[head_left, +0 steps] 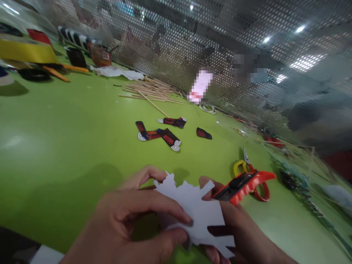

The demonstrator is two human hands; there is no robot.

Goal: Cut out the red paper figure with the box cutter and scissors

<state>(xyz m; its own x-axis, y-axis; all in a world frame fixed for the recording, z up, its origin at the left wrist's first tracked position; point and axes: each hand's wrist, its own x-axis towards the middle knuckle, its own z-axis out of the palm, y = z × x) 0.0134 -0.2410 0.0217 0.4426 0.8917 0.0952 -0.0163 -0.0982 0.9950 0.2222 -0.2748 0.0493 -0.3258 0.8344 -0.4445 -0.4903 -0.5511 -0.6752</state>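
On the green table (68, 110), far left: yellow tape (27, 51), with orange handles (56, 73) beside it. To the right, a brown jar (100, 55) near crumpled white paper (118, 72). Then a loose pile of thin sticks (154, 90) and a pale ring (208, 109). Behind them, a perforated screen (170, 44), tilted in view.

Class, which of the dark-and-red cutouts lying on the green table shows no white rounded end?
The small cutout furthest to the right; the other cutouts, to its left, each show white rounded ends.
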